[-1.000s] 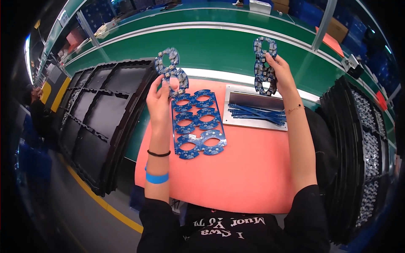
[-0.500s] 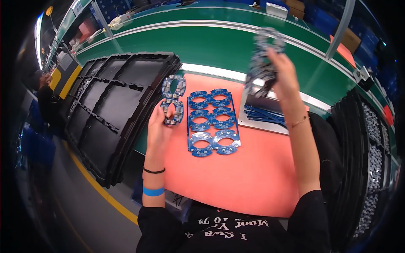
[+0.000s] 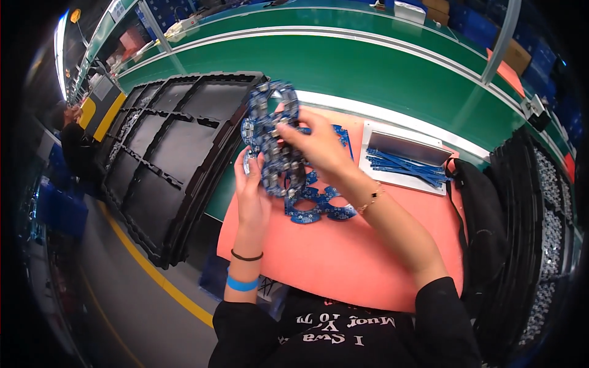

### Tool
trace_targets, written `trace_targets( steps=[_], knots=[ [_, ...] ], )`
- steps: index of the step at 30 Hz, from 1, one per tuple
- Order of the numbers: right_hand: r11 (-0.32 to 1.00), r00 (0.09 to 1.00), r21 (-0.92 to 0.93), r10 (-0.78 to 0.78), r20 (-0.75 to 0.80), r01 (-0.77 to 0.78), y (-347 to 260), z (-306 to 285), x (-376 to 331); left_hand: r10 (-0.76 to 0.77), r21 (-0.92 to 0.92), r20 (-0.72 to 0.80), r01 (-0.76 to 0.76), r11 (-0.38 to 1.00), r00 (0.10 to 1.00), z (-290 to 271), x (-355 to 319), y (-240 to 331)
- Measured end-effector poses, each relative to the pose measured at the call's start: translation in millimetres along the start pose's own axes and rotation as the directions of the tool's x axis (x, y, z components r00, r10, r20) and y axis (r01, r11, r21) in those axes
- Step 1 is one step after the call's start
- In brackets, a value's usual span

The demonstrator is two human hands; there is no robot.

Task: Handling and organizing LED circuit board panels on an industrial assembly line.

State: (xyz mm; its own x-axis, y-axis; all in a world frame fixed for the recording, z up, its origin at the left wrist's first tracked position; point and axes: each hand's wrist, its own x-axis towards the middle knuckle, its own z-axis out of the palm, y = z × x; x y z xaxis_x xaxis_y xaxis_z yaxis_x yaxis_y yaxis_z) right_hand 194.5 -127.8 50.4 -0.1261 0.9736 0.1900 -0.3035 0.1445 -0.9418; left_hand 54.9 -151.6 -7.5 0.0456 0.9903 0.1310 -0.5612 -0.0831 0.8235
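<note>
A salmon-pink mat (image 3: 368, 270) covers the near edge of the green workbench (image 3: 392, 80), bearing a blue panel of ring-shaped circuit boards (image 3: 319, 202) and a shallow white tray (image 3: 405, 178) of blue strips (image 3: 402, 164).

green conveyor (image 3: 392, 67) behind, grey floor (image 3: 123, 319), yellow floor line (image 3: 153, 276).

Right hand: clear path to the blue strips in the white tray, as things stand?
Probably yes. The right hand is busy on the ring-shaped boards, but nothing lies between it and the open white tray of blue strips.
</note>
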Motion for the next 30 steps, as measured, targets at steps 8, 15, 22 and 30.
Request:
trace_targets(
  steps=[8,15,22,30],
  knots=[
    [0.972,0.989,0.236,0.043,-0.142,-0.008,-34,-69,-20,0.033,0.565,-0.200,0.088,0.820,0.979,-48,19,5],
    [0.958,0.968,0.270,0.154,-0.199,-0.097,-44,-91,-46,0.170,0.967,0.212,-0.182,-0.176,0.963,-33,7,21],
    [0.928,0.974,0.372,0.088,-0.207,-0.005,-50,-106,-31,-0.129,0.794,0.585,-0.598,-0.108,0.801,30,-39,-1],
    [0.883,0.986,0.467,0.040,-0.160,0.039,-58,-111,26,0.000,0.739,0.664,-0.656,0.152,0.748,15,-34,-11]
  ],
)
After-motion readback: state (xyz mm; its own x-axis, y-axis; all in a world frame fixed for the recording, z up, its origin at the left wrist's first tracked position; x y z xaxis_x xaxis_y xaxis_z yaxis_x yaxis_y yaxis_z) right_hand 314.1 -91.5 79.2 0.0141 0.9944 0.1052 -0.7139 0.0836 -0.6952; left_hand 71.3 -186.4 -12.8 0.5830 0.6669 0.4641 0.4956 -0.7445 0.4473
